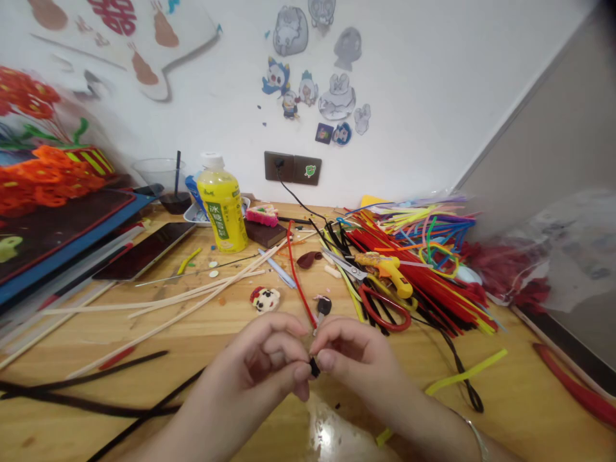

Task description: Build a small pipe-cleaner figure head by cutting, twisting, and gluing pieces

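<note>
My left hand (pixel 262 362) and my right hand (pixel 353 359) meet low at the centre of the wooden table (pixel 505 410). Both pinch a small black piece (pixel 314 367) between their fingertips; I cannot tell what it is. The fingers of both hands are curled closed around it. A red pipe cleaner (pixel 299 282) runs across the table just beyond my hands, and a small white, red and black figure (pixel 265 299) lies beside it. A silver bracelet (pixel 476 436) circles my right wrist.
A heap of coloured pipe cleaners (pixel 423 256), red-handled scissors (pixel 370 292) and a yellow glue gun (pixel 392 273) lie at right. A yellow bottle (pixel 222 205), tablet (pixel 144 253), thin wooden sticks (pixel 192 298) and black pipe cleaners (pixel 86 385) lie at left. Orange flowers (pixel 43 173) stand far left.
</note>
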`<state>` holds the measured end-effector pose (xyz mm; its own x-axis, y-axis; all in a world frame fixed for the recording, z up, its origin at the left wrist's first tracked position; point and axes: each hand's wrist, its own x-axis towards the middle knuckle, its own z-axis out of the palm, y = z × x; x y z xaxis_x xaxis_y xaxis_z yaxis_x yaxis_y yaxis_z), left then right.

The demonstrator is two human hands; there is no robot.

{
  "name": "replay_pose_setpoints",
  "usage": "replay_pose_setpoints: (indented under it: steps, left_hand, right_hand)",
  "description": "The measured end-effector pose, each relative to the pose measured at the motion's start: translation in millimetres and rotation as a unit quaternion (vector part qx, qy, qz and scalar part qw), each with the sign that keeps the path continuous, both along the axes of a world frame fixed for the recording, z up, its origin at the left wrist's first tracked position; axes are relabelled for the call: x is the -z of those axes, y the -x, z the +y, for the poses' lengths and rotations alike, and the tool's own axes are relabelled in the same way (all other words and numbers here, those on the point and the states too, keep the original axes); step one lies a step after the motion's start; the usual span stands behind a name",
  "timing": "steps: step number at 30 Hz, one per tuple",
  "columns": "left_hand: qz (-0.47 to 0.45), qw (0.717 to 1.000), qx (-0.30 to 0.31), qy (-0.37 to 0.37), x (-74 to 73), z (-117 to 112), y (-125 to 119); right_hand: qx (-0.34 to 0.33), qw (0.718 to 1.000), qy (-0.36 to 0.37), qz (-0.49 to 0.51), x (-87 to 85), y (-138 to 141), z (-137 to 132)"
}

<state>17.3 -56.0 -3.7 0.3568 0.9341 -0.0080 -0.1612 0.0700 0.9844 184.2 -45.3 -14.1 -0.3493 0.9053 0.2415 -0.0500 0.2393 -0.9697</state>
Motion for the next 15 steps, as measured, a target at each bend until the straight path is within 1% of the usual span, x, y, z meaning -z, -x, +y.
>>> replay_pose_setpoints:
  steps: [3,8,11,15]
  left_hand:
    - [0.015,1.0,0.0,-0.017,2.4,-0.5,0.6]
    - [0.028,0.999,0.003,-0.028,1.3,-0.5,-0.2]
    - [0.028,0.999,0.003,-0.033,0.6,-0.9,-0.6]
    - [0.033,0.999,0.008,-0.036,2.0,-2.1,0.6]
  right_hand:
    - [-0.038,0.997,0.058,0.021,1.0,-0.5,1.2]
    - [-0.067,0.987,0.133,0.058,2.1,-0.4,2.3]
    - [-0.086,0.98,0.161,0.084,2.9,0.9,2.2]
    - [-0.101,0.974,0.182,0.092,3.1,2.2,1.3]
